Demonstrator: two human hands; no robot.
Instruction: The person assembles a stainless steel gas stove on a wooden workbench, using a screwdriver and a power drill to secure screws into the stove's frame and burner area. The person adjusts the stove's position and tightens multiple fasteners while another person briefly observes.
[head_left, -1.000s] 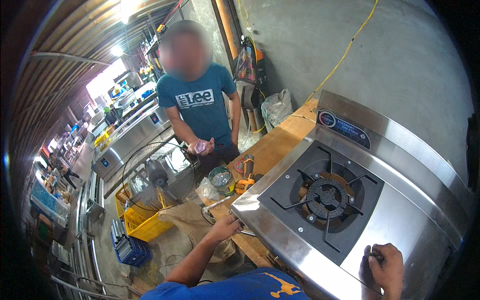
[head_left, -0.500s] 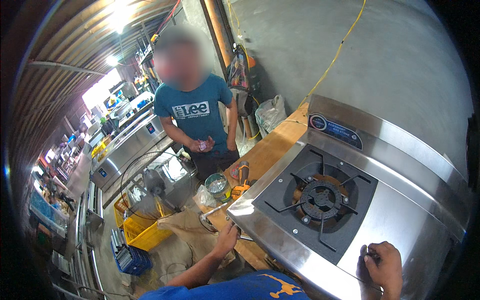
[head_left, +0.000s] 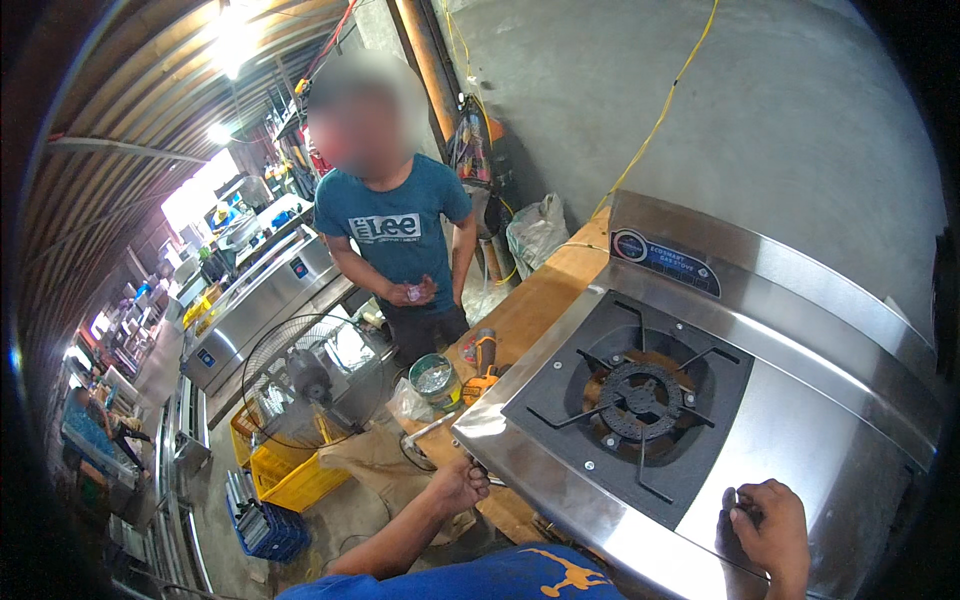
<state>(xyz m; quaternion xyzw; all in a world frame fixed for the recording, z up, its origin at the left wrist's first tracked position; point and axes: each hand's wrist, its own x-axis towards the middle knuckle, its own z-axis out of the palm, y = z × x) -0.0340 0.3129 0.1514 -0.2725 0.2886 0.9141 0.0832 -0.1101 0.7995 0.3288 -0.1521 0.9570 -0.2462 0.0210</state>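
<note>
A stainless steel gas stove [head_left: 600, 500] fills the right side, with a round cast-iron burner [head_left: 640, 400] in a black recessed plate [head_left: 545, 405]. My left hand [head_left: 458, 487] is closed at the stove's front left corner, beside a short metal pipe [head_left: 496, 482]; what its fingers hold, if anything, is hidden. My right hand [head_left: 774, 524] rests on the bare steel top right of the burner. Its fingers are curled in, with a dark patch by the fingertips; I cannot tell whether it is a small object or a reflection.
Behind the stove's left side, an orange cordless drill [head_left: 485, 370] and an open can [head_left: 435, 378] stand on the wooden bench [head_left: 560, 275]. A co-worker [head_left: 395, 240] stands beyond. A floor fan [head_left: 308, 375], yellow crate [head_left: 285, 470] and blue crate [head_left: 270, 535] are left.
My left hand has drawn slightly down and its fingers have curled into a closed shape. My right hand stays almost in place. The view has shifted slightly.
</note>
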